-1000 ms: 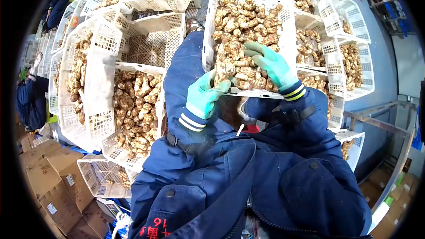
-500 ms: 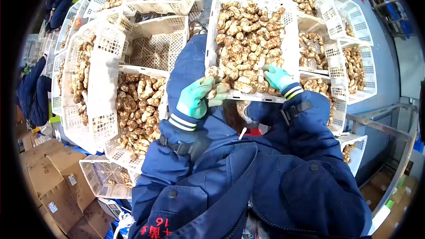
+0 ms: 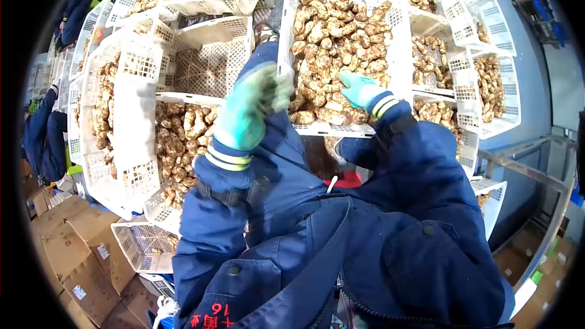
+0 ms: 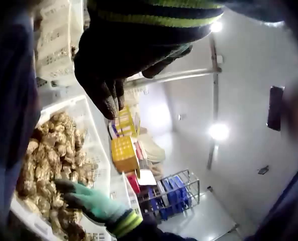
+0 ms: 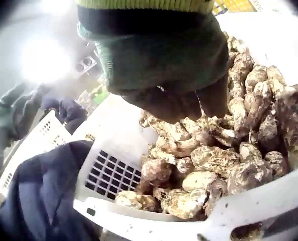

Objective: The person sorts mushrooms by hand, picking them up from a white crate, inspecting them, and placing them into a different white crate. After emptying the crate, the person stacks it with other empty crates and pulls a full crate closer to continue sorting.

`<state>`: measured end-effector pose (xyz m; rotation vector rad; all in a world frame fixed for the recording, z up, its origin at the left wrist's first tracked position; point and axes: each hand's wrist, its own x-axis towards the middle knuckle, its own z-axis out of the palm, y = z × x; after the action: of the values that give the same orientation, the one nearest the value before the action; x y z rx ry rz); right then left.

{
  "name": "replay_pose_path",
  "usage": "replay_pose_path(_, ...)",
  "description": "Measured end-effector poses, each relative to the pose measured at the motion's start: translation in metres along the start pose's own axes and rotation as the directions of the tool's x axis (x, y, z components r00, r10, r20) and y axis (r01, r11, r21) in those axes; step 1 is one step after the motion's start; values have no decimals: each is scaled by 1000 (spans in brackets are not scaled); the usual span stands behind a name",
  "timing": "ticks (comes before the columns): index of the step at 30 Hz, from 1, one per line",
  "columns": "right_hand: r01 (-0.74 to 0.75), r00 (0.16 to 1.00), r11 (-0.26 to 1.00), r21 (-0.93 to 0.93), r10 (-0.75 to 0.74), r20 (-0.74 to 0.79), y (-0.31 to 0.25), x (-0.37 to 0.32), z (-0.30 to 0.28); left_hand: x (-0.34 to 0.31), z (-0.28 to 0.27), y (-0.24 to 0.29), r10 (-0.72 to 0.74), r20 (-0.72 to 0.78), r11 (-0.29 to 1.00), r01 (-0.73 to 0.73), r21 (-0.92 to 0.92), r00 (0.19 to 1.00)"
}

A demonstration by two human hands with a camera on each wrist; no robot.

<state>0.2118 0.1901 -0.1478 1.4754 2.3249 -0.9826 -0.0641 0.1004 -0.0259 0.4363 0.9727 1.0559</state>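
Observation:
A white plastic crate [image 3: 346, 129] in front of the person holds a heap of knobbly brown-and-cream mushrooms [image 3: 332, 42]. In the head view the left hand [image 3: 247, 109], in a green glove, is blurred beside the crate's left wall. Its fingers [image 4: 108, 103] hang loosely down in the left wrist view, with no mushroom showing between them and the thumb. Low over the right part of the heap is the gloved right hand [image 3: 364, 90]; its fingers [image 4: 71, 187] reach out onto the mushrooms in the left wrist view. From the right wrist camera, its fingertips are hidden behind the knuckles.
A crate full of mushrooms [image 3: 183, 140] stands at the left, below a crate with a bare latticed bottom [image 3: 210, 70]. More mushroom crates [image 3: 487, 88] line the right side. Cardboard boxes [image 3: 73, 250] lie at lower left, and a metal frame [image 3: 530, 167] stands at right.
The left hand, which held a mushroom at the crate's near left corner, has moved left and away from the heap. The right hand has shifted left and farther in over the mushrooms.

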Motion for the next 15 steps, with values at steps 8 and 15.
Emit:
replay_pose_path(8, -33, 994, 956, -293, 61, 86, -20, 21, 10, -28, 32, -102, -184, 232, 969, 216, -119, 955)
replay_pose_path(15, -24, 999, 1000, 8, 25, -23, -8, 27, 27, -23, 12, -105, -144, 146, 984, 157, -79, 979)
